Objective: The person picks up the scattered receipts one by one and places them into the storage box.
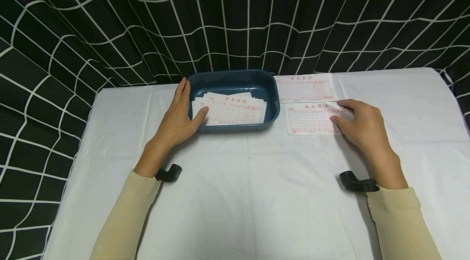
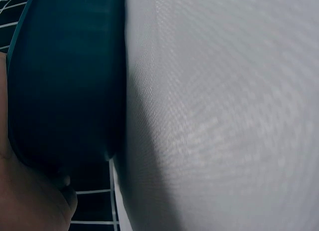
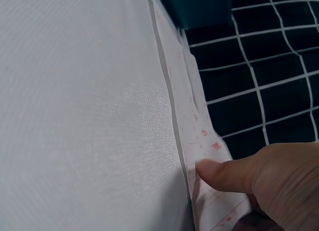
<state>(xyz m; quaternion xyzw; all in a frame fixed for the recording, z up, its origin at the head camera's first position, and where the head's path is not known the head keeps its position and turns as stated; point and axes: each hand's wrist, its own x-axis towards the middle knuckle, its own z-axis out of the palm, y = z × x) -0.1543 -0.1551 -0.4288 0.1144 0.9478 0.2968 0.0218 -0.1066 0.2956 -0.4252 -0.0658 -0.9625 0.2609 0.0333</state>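
The right hand [image 1: 361, 125] lies over the 3 o'clock end of the near receipt slip [image 1: 312, 118], which sits flat on the white-covered worktop [image 1: 257, 194]. Its grip is pinching that slip: in the right wrist view the thumb [image 3: 219, 172] presses down on the paper's top face at the edge, and the fingers below are hidden, so how far they curl under cannot be told. A second receipt slip [image 1: 305, 87] lies just beyond the first, at its 12 o'clock, edges nearly touching.

The blue tray [image 1: 269, 88] stands at 9 o'clock from both slips, just beside them. Inside it rests a loose stack of receipts [image 1: 235, 109], fanned slightly and filling most of the floor. The left hand [image 1: 180, 119] rests against the tray's 9 o'clock wall with fingers straight along the rim, while its thumb reaches over the near corner and touches the stack; that grip is spread, not curled round anything.

The left wrist view shows only the tray's dark outer wall [image 2: 65, 76] standing on the cloth, with a bit of palm against it; the papers inside are out of sight there. The head view alone shows the tray's contents and both slips together. A black curtain with a white grid [image 1: 235, 19] hangs behind the worktop.
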